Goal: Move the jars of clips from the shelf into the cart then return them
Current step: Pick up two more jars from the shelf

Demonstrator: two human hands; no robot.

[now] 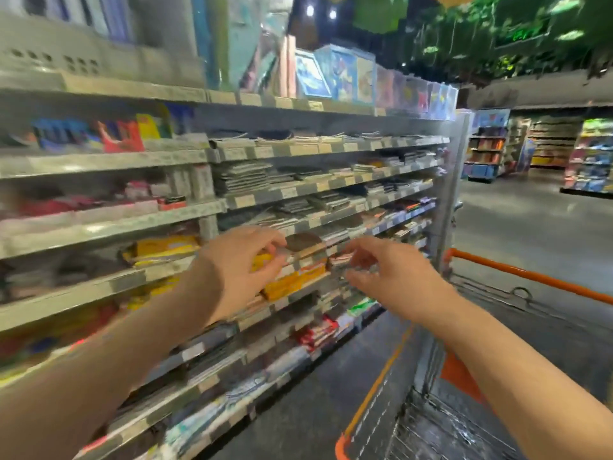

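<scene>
The picture is blurred by motion. My left hand (242,263) is stretched toward the shelf (205,270), its fingers curled around a small clear jar of clips (282,253) in front of yellow packets. My right hand (388,277) is beside it, a little further right. Thumb and fingers pinch another small clear jar of clips (360,271) just off the shelf edge. The orange-handled wire cart (517,270) stands to the right, below my right forearm. What lies inside the cart cannot be made out.
Several tiers of stationery shelves with price strips (298,190) run from the left into the distance. Yellow packets (292,283) and red packs (318,333) lie on the lower tiers. The grey aisle floor (530,220) opens to the right, with more shelving (487,151) far off.
</scene>
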